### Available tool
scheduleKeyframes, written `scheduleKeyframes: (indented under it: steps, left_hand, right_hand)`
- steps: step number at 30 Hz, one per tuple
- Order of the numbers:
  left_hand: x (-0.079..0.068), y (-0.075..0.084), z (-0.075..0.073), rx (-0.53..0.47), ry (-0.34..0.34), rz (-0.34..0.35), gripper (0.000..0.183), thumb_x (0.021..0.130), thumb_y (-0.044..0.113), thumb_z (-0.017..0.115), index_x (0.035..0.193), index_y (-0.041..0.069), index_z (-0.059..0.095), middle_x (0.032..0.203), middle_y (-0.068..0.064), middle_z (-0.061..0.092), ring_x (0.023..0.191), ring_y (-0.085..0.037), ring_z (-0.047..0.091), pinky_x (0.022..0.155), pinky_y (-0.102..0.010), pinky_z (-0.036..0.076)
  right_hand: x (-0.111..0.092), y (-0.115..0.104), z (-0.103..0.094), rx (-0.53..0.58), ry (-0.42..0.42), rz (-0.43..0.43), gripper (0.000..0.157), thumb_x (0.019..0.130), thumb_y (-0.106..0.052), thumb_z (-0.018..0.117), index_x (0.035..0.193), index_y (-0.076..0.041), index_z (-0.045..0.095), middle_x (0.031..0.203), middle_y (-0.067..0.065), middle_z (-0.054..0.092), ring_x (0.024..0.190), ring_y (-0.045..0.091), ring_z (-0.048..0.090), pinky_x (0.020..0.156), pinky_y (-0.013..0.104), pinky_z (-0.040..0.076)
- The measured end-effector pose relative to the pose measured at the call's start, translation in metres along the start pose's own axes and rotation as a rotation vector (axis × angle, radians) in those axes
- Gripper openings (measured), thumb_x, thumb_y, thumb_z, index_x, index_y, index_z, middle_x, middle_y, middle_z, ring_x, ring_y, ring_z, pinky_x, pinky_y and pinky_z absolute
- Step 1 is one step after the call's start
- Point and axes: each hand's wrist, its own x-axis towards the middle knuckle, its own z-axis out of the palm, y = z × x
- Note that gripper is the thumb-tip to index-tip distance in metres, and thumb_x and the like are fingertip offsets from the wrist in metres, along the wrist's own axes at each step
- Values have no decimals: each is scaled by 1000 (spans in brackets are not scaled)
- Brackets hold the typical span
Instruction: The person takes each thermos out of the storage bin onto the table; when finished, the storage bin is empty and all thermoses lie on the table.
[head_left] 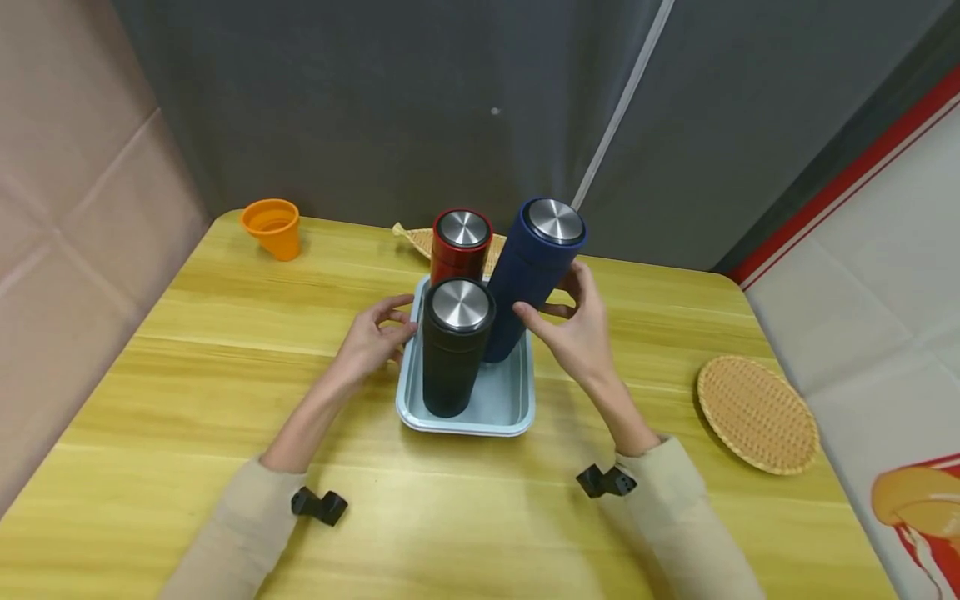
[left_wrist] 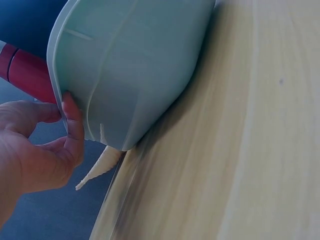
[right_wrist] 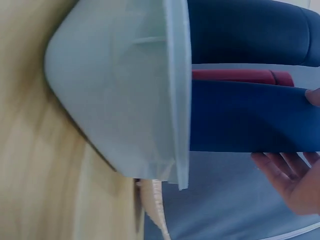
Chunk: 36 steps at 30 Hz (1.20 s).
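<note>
A pale blue plastic bin [head_left: 468, 429] stands mid-table with three steel-lidded thermos bottles in it. The black bottle [head_left: 452, 367] is at the front left of the bin, and the red bottle [head_left: 457, 260] is behind it. My right hand [head_left: 581, 333] grips the dark blue bottle [head_left: 528, 271], which leans to the right with its lower end inside the bin. In the right wrist view, fingers and thumb hold the blue bottle [right_wrist: 240, 117] above the rim. My left hand [left_wrist: 40, 145] pinches the rim of the bin [left_wrist: 130, 65] on its left side, thumb inside and fingertip outside.
An orange cup [head_left: 273, 227] stands at the back left of the wooden table [head_left: 247, 367]. A woven basket piece [head_left: 417, 240] lies behind the bin, partly hidden. At the right edge is a round woven tray [head_left: 757, 414]. A dark grey panel [head_left: 375, 108] closes off the back.
</note>
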Motion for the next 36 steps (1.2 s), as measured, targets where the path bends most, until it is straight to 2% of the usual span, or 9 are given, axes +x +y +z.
scheduleKeyframes:
  steps: [6,12,20,28,33,36]
  left_hand:
    - [-2,-1,-2,6,-11,5,49,95,5,59,142,5,44,114,-18,49,63,-11,57,51,-30,55]
    - [-1,1,0,-6,-36,-5,51,94,4,59,142,5,43,115,-19,48,67,-13,59,52,-33,56]
    - [0,2,0,3,-32,-9,50,95,6,60,142,7,44,114,-18,49,65,-14,59,55,-39,57]
    - [-2,-1,-1,-6,-44,-8,51,94,4,59,142,4,43,112,-18,48,62,-12,56,53,-38,57]
    - [0,-1,-2,-8,-44,0,51,94,4,60,142,4,43,110,-17,49,61,-12,55,51,-37,56]
    - [3,0,-2,-8,-50,-3,51,94,5,60,142,5,43,110,-17,49,60,-12,55,51,-37,56]
  right_hand:
    - [0,-17,-6,41,42,6,63,74,5,79,129,3,49,111,7,59,95,22,59,71,24,57]
    - [3,-31,-22,56,83,-13,61,74,8,76,129,0,52,109,6,59,94,24,58,71,23,56]
    - [9,-35,-43,-13,64,-28,60,76,6,76,131,-2,52,112,4,59,96,24,58,73,23,56]
    - [7,-22,-62,-84,82,-8,58,78,2,76,131,-3,52,113,2,59,98,22,58,73,20,55]
    - [2,1,-66,-136,114,51,59,79,-6,78,132,-5,51,114,6,58,101,18,57,76,20,55]
    - [-2,14,-63,-152,140,97,62,78,-5,79,133,-3,49,115,8,57,101,17,56,79,23,55]
